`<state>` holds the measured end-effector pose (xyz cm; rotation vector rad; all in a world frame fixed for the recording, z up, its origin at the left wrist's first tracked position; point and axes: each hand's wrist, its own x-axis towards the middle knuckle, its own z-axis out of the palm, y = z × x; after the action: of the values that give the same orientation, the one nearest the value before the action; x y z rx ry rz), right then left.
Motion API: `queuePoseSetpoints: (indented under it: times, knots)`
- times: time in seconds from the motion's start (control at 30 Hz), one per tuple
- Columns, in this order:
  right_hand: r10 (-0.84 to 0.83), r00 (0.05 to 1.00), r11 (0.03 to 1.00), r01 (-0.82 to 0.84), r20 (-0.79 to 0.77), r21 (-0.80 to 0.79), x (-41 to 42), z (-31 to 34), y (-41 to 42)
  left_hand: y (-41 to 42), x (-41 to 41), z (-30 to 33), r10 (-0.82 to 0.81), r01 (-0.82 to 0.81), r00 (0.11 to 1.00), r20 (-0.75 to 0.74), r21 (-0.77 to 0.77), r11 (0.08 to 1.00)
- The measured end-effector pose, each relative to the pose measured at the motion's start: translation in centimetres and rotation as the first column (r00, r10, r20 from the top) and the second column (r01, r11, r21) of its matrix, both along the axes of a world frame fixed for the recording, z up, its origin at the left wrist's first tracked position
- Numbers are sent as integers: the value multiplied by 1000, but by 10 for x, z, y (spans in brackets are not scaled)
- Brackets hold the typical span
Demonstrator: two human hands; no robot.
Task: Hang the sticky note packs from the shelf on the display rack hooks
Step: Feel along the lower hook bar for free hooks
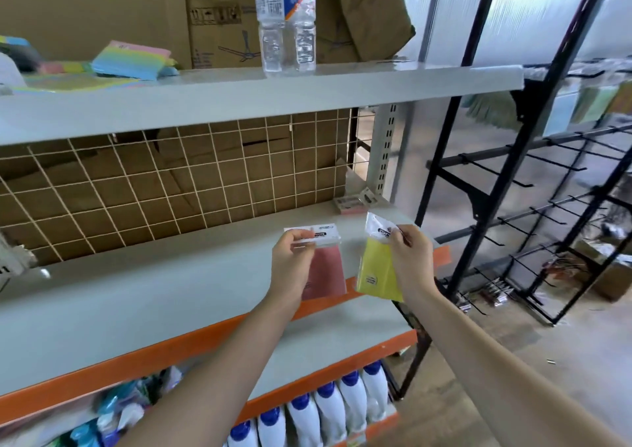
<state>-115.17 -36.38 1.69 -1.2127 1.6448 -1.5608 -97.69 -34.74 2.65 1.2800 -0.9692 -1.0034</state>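
Right hand [407, 255] pinches yellow plastic-bagged sticky note pack [378, 275] by its header, left hand [290, 258] pinches pink one [325, 272]; black wire display rack hooks [513, 179] lie to the right, nearer right hand; hang holes prob. under fingers.

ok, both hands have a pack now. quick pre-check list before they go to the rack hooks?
1. Left hand pinches the pink pack by its white header: ok.
2. Right hand pinches the yellow pack by its header: ok.
3. Both packs lifted off the grey shelf: ok.
4. Hang holes in the headers free of fingers: cannot tell, fingers cover them.
5. Bare hooks free on the black rack to the right: ok.
6. Shelf emptied of packs: not ok, another pack lies at the back.
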Motion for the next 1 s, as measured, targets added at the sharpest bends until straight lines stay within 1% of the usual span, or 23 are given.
queuePoseSetpoints:
  times: [0.1,0.23,0.37,0.47,0.6,0.67,0.73,0.83,1.0]
  knots:
    - [-21,999,1000,22,33,-20,-27,1,8,-2,-32,9,-100,100,995,2,-54,994]
    - [-43,998,997,46,53,-65,-65,8,17,-7,-79,25,-255,254,967,4,-112,961]
    - [-45,995,992,55,87,-111,-99,17,20,-14,-123,38,-359,364,931,59,-167,916]
    - [-72,994,983,84,80,-160,-129,26,14,-25,-160,47,-424,439,898,117,-240,866]
    - [-132,991,966,128,-4,-226,-170,39,4,-39,-204,61,-505,544,839,203,-322,775]
    - [-151,988,954,136,-35,-266,-194,47,0,-47,-231,67,-545,584,811,211,-323,745]
    - [-161,986,942,144,-32,-303,-217,55,-4,-56,-257,72,-591,632,775,224,-305,713]
    - [-204,979,923,185,-22,-338,-247,64,-11,-68,-293,77,-666,691,721,192,-271,670]
    - [-238,968,894,249,78,-372,-289,68,-27,-88,-336,81,-679,721,691,247,-291,629]
